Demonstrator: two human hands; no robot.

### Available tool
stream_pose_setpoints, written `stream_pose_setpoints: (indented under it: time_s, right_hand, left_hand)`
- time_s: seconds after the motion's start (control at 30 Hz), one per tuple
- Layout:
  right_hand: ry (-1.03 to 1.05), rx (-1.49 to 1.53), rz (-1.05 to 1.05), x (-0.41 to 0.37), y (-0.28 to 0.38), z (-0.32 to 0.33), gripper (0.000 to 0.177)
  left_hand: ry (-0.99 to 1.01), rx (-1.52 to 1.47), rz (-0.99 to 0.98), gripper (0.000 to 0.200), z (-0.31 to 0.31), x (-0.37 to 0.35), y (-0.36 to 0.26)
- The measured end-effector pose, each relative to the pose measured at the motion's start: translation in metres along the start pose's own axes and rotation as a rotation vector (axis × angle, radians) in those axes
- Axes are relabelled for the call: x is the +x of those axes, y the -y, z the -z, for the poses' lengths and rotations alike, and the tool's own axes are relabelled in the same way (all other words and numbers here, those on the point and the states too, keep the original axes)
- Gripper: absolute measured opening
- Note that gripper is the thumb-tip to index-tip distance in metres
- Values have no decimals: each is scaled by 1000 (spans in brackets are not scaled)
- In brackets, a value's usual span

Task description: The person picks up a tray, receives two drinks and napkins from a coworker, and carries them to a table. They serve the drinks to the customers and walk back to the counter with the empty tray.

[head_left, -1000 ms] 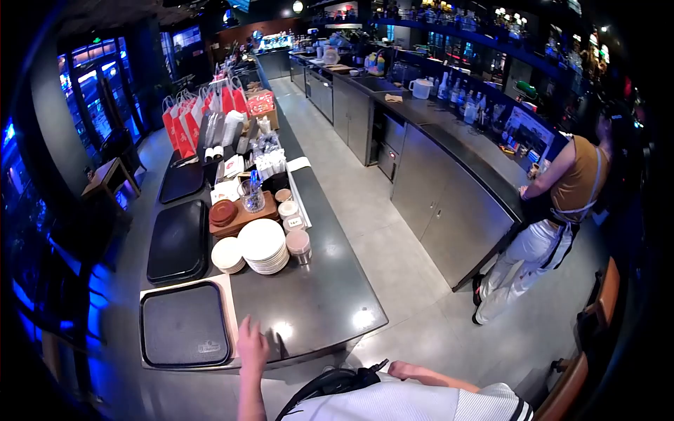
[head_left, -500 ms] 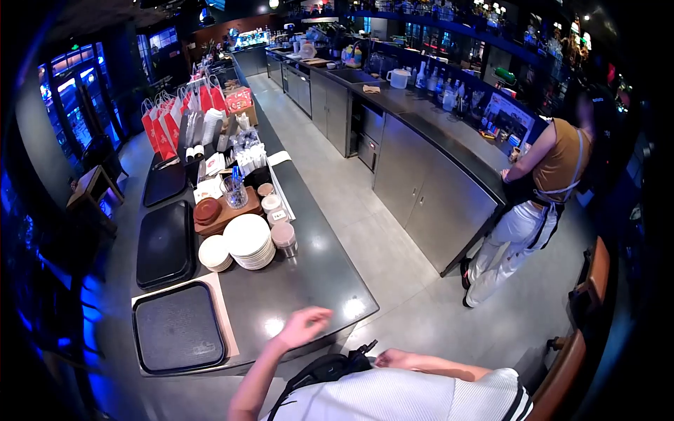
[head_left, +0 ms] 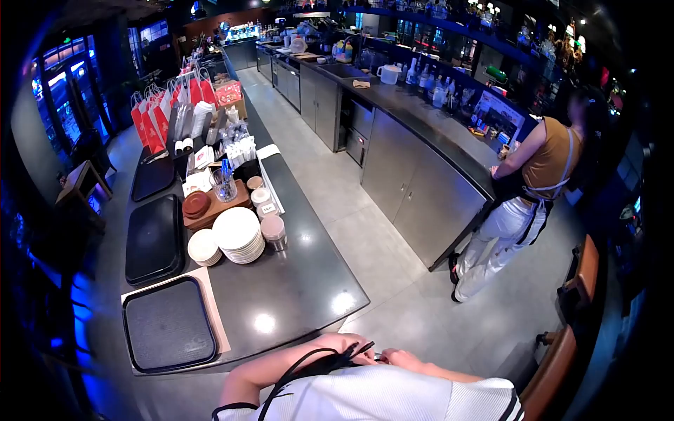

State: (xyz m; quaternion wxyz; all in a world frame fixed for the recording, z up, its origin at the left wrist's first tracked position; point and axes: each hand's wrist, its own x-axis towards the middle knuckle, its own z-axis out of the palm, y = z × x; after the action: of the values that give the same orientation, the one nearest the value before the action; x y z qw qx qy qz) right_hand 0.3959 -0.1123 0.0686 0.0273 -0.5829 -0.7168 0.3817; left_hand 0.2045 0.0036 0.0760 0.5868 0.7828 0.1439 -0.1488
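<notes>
My left hand (head_left: 345, 343) is drawn in close to my body, its fingers curled at the end of a black strap (head_left: 335, 362). Part of that hand is hidden behind the strap and cords. My right hand (head_left: 403, 360) is closed just beside it, fingertips almost meeting the left. A small pale glint shows between the hands, too small to name. Nearest on the counter (head_left: 309, 281) are a black tray (head_left: 170, 325) on a light board, a tall stack of white plates (head_left: 237, 230) and a shorter stack (head_left: 203, 245).
Beyond the plates stand lidded jars (head_left: 273, 228), a glass (head_left: 224, 186) and red-and-white paper bags (head_left: 156, 116). Another person (head_left: 544, 165) in an apron stands at the opposite counter (head_left: 414, 126). Brown chairs (head_left: 551, 372) are at the right.
My left hand has moved from over the counter's edge back to my body, beside my right hand. The view has shifted slightly. The other person stays at the far counter.
</notes>
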Motion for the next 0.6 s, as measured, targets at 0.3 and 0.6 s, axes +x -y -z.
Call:
stream_pose_setpoints:
  time_s: [0.3,0.6]
  right_hand:
    - [-73,-337,556,47,-12,0,25]
    - [-8,-180,250,2,-1,26,23]
  left_hand:
    - [-11,94,-56,55,3,-6,13]
    - [-45,-70,-21,40,10,-54,-26]
